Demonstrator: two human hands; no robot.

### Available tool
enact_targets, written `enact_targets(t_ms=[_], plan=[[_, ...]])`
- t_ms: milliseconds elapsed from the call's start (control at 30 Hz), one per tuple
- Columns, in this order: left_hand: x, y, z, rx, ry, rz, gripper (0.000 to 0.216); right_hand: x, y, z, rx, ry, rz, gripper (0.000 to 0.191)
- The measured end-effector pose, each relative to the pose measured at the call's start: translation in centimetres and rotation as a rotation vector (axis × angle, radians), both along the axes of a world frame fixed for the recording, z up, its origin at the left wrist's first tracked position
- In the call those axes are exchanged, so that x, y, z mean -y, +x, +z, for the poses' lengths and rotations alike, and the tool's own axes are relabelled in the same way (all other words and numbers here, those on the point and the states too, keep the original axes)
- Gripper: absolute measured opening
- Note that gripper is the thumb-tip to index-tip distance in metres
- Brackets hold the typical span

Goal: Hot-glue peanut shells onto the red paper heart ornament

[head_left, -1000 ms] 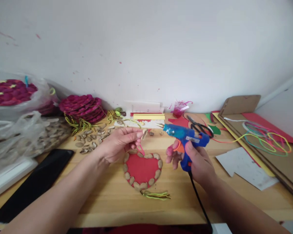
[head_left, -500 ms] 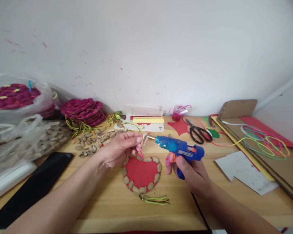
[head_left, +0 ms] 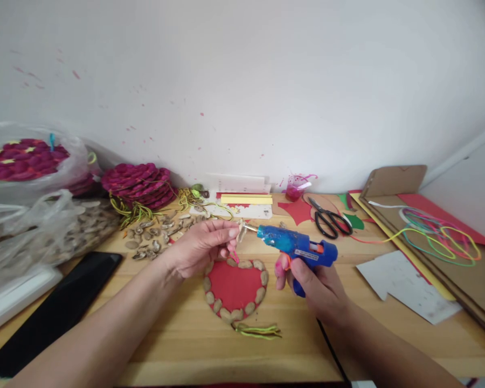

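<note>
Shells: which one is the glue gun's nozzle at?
The shell pinched in the left hand, at the glue gun's tip above the red heart. The others line the heart's edge or lie loose on the table.

Left hand [head_left: 198, 245] pinches a small shell piece [head_left: 240, 231] above the red heart [head_left: 235, 288]. Right hand [head_left: 317, 285] grips blue glue gun [head_left: 297, 247], nozzle tip touching the shell. Heart lies flat on wooden table [head_left: 178, 334], rimmed with shells. Scissors [head_left: 328, 218] sit behind the gun.
</note>
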State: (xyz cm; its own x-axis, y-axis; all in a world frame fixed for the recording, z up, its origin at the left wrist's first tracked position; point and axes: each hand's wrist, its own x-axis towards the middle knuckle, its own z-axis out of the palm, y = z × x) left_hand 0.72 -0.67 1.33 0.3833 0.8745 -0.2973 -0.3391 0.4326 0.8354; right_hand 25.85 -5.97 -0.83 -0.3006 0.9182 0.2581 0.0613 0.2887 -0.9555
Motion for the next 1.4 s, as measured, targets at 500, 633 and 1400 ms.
enact_targets(t_ms=[500,633,1400], plan=[[0.12,-0.06,-0.43,0.061,-0.023,-0.095,0.039,-0.01,-0.14,0.04,-0.014,0.005,-0.008,0.042],[0.07,-0.12,-0.32,0.055,-0.01,-0.097,0.039,-0.05,-0.12,-0.11,-0.039,0.009,-0.008,0.039],[0.01,-0.26,-0.24,0.053,-0.004,-0.08,0.035,0.06,0.08,-0.08,0.014,0.024,-0.017,0.041]])
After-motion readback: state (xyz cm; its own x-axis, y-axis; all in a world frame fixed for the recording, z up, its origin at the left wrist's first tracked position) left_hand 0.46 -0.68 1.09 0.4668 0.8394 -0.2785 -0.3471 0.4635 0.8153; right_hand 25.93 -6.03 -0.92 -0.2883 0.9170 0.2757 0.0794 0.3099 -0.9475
